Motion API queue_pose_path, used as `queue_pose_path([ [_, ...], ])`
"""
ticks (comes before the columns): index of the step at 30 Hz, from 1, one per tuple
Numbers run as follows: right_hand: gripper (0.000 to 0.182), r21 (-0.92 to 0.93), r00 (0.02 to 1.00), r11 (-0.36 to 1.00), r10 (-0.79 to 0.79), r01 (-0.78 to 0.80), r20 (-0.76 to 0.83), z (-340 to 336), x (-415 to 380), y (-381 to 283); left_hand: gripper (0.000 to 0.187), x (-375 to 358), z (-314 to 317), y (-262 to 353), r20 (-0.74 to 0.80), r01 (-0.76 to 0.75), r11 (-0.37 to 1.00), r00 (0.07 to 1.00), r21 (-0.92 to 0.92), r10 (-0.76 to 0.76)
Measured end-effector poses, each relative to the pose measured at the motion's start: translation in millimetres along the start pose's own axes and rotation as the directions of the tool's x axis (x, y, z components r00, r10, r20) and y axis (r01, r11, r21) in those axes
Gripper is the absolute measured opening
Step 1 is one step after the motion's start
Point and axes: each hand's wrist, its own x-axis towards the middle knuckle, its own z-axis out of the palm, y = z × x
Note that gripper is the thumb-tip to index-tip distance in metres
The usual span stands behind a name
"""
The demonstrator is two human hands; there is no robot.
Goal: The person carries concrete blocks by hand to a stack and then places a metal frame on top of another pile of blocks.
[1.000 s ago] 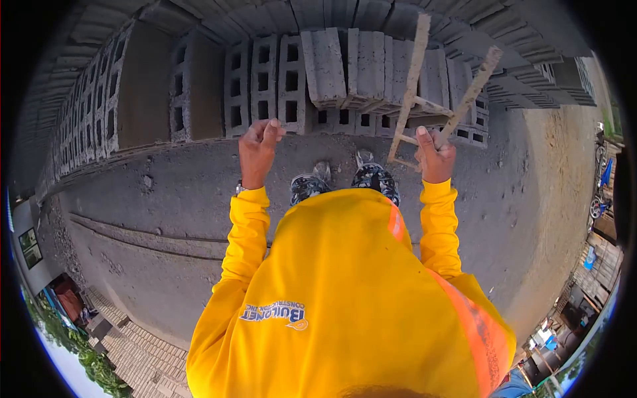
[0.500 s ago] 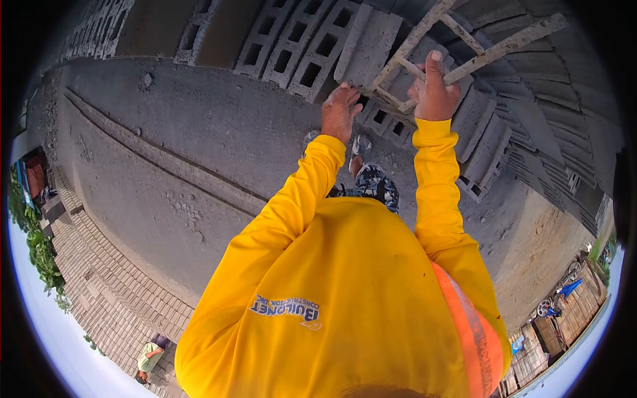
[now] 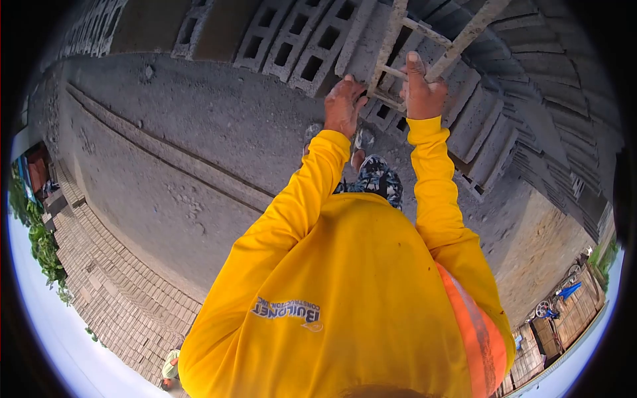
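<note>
My right hand [image 3: 424,93] is wrapped around a bar of a pale, ladder-shaped frame [image 3: 428,32], its thumb pointing up along the bar. The frame stands against grey concrete blocks, with its lower end by the hollow block [image 3: 383,111] near my feet. My left hand [image 3: 343,106] is beside the lower left corner of the frame. Its thumb and bent fingers are apart, with the fingertips at the near end of a concrete block [image 3: 363,41]. Whether those fingertips press on the block is hard to see.
Hollow blocks [image 3: 318,50] stand in a row to the upper left. More blocks [image 3: 488,142] and stacked slabs [image 3: 551,106] lie on the right. A long strip [image 3: 159,149] crosses the dusty ground. Another person [image 3: 170,366] is by the paving at lower left.
The frame has shifted left and is tilted more upright, with my right hand moving left along with it. My left hand has moved slightly right and its fingers look more bent.
</note>
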Motion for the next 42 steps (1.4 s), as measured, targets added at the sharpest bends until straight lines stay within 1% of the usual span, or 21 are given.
queue_pose_path([
  [3, 0.044, 0.027, 0.999, 0.999, 0.018, -0.017, -0.048, 2.8, -12.3, 8.7, 0.059, 6.7, 5.4, 8.8, 0.031, -0.006, 1.000, 1.000, 0.004, 0.006],
  [4, 0.043, 0.060, 1.000, 0.998, 0.011, -0.009, -0.027, -3.8, -11.8, 7.0, 0.059, 7.6, 4.0, 8.5, 0.032, -0.009, 1.000, 0.999, 0.015, 0.009],
  [6, 0.043, 0.124, 1.000, 0.992, 0.001, -0.001, 0.004, -14.9, -5.8, -39.8, 0.060, 0.1, -3.5, 1.6, 0.009, -0.001, 0.999, 1.000, 0.034, 0.001],
  [9, 0.042, 0.160, 0.991, 0.978, -0.131, 0.135, -0.030, -18.0, 5.6, -69.9, 0.062, 6.6, 0.5, 0.3, -0.017, -0.018, 0.999, 1.000, 0.036, 0.018],
  [12, 0.042, 0.008, 0.999, 0.999, -0.043, 0.043, 0.019, -4.8, -0.1, -17.0, 0.063, 8.2, -2.5, -3.0, -0.007, -0.036, 0.999, 0.999, 0.040, 0.036],
  [14, 0.042, -0.149, 0.995, 0.984, -0.101, 0.098, -0.011, -2.6, -20.1, 39.1, 0.063, 1.0, -4.2, -2.6, -0.013, 0.004, 1.000, 1.000, 0.026, -0.003],
  [15, 0.041, -0.220, 0.989, 0.965, -0.150, 0.141, -0.021, 5.4, -15.8, 41.0, 0.063, 8.0, -0.5, 3.4, -0.004, 0.007, 1.000, 1.000, 0.017, -0.007],
  [16, 0.041, -0.187, 0.992, 0.975, -0.122, 0.122, 0.007, 3.4, -6.5, 41.7, 0.063, 18.9, 2.8, 9.9, 0.032, -0.018, 1.000, 0.999, 0.024, 0.017],
  [18, 0.041, -0.157, 0.998, 0.988, 0.008, 0.003, 0.065, -13.1, -20.7, 2.3, 0.064, 12.1, -10.6, -0.7, 0.050, -0.003, 0.999, 0.999, 0.041, 0.001],
  [19, 0.040, 0.031, 0.997, 0.997, -0.070, 0.069, 0.025, -11.6, -14.1, -12.1, 0.064, 8.6, -6.9, 0.1, 0.034, -0.040, 0.997, 0.999, 0.066, 0.038],
  [22, 0.037, 0.133, 0.993, 0.985, -0.115, 0.112, 0.012, -17.6, -5.1, -73.5, 0.065, 10.2, -5.3, -2.1, 0.011, -0.034, 0.998, 0.999, 0.048, 0.034],
  [25, 0.035, 0.077, 0.992, 0.989, -0.130, 0.128, 0.011, -7.7, -6.1, -54.2, 0.065, 10.6, -6.6, -3.8, 0.007, -0.032, 0.999, 0.999, 0.041, 0.032],
  [27, 0.034, -0.074, 0.997, 0.995, -0.065, 0.068, 0.043, 4.9, -9.3, 16.1, 0.065, 10.2, -6.0, -2.9, 0.011, -0.029, 0.999, 1.000, 0.044, 0.028],
  [28, 0.034, -0.097, 0.998, 0.994, -0.054, 0.057, 0.033, 1.8, -22.9, 34.1, 0.065, 9.8, -6.0, -2.0, 0.012, -0.026, 0.999, 1.000, 0.045, 0.026],
  [30, 0.035, -0.133, 0.998, 0.989, -0.059, 0.061, 0.018, 5.1, -31.0, 37.5, 0.064, 17.6, -1.8, 7.3, 0.032, -0.007, 0.999, 0.999, 0.044, 0.006],
  [31, 0.036, -0.080, 1.000, 0.996, -0.023, 0.024, 0.010, -0.4, -29.8, 42.0, 0.064, 12.5, -6.8, 3.3, 0.020, 0.022, 0.999, 1.000, 0.042, -0.023],
  [32, 0.036, -0.035, 0.999, 0.999, 0.034, -0.034, 0.000, -5.1, -33.0, 18.6, 0.064, 2.9, -15.0, -5.1, 0.001, 0.023, 0.999, 1.000, 0.047, -0.023],
  [34, 0.037, 0.038, 1.000, 0.999, 0.019, -0.018, -0.018, -7.4, -15.3, -28.3, 0.063, 12.8, -10.0, -2.0, 0.025, -0.027, 0.998, 0.999, 0.062, 0.025],
  [35, 0.038, 0.052, 1.000, 0.998, -0.023, 0.024, -0.019, -12.5, -8.9, -49.3, 0.063, 11.2, -7.4, -0.6, 0.013, -0.024, 0.998, 1.000, 0.056, 0.023],
  [39, 0.039, 0.002, 0.994, 0.994, -0.107, 0.107, -0.032, -10.7, -8.2, -61.0, 0.064, 11.9, -8.1, -1.8, 0.008, -0.031, 0.997, 0.999, 0.064, 0.031],
  [42, 0.051, -0.036, 0.999, 0.998, -0.046, 0.045, -0.028, 9.5, -8.0, 30.1, 0.064, 10.3, -8.5, -2.1, 0.005, -0.012, 0.997, 1.000, 0.074, 0.011],
])
